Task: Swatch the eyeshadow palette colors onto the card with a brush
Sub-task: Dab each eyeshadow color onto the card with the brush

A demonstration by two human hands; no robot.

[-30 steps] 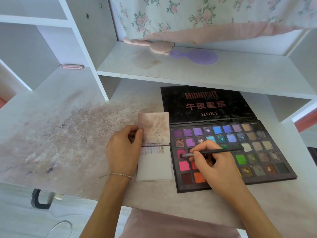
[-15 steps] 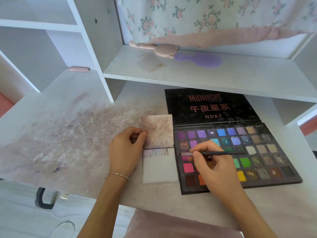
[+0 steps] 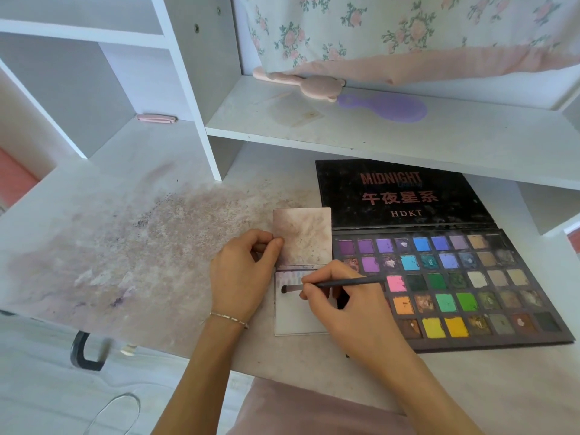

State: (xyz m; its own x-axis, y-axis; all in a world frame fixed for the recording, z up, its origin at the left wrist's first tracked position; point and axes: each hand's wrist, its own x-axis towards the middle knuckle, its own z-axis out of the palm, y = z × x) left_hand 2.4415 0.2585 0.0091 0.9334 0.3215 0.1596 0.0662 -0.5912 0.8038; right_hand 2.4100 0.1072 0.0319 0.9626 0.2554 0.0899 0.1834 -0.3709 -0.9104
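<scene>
Two bare hands work at a stained white desk (image 3: 131, 246). Left hand (image 3: 243, 274) pinches the upper flap of a folded card (image 3: 303, 237) just left of an open eyeshadow palette (image 3: 455, 284). Right hand (image 3: 342, 306) grips a thin black brush (image 3: 329, 284), its dark tip on the card's lower panel.

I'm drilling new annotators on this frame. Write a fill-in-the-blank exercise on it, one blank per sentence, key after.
1. The right hand holds a thin black ____.
2. The brush tip rests over the white ____, not the palette.
3. The left hand pinches the card's stained upper ____.
4. On the shelf lies a purple ____.

Missing words: brush; card; flap; hairbrush
</scene>
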